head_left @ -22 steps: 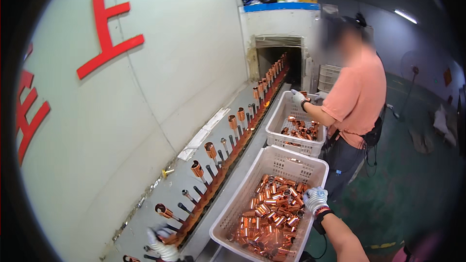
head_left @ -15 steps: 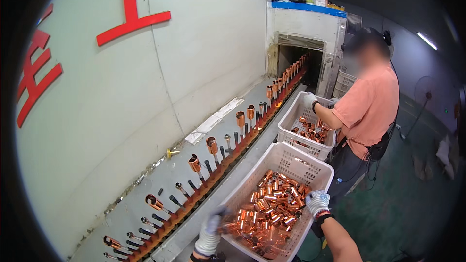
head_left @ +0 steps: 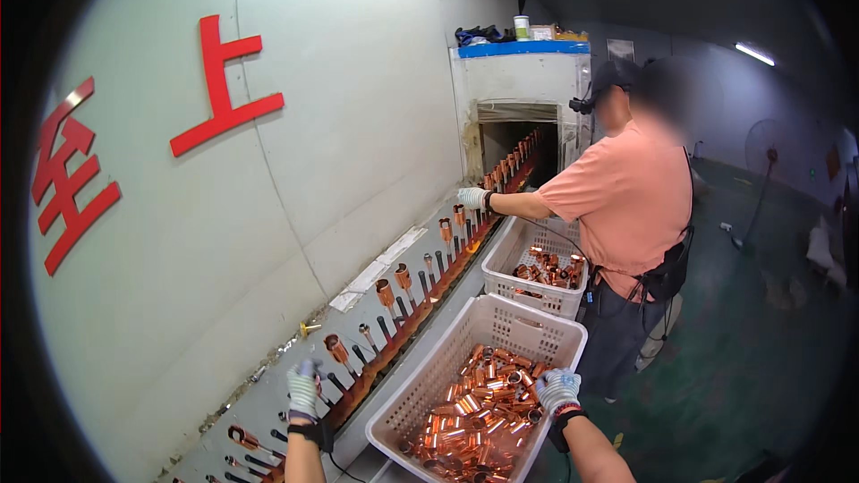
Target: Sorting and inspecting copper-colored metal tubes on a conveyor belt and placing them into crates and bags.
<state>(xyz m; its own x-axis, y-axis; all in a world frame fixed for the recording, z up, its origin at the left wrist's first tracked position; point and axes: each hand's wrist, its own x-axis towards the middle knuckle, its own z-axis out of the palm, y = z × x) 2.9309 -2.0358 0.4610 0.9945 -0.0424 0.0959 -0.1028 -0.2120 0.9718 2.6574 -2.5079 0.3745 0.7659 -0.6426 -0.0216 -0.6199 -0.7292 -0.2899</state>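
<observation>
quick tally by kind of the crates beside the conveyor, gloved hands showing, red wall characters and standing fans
White perforated crates: 2
Gloved hands (left hand, right hand, co-worker's hand): 3
Red wall characters: 2
Standing fan: 1
Total: 8

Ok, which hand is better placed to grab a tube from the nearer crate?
Right hand, likely: it's at the crate, beside the tubes; the left hand is by the rods.
</observation>
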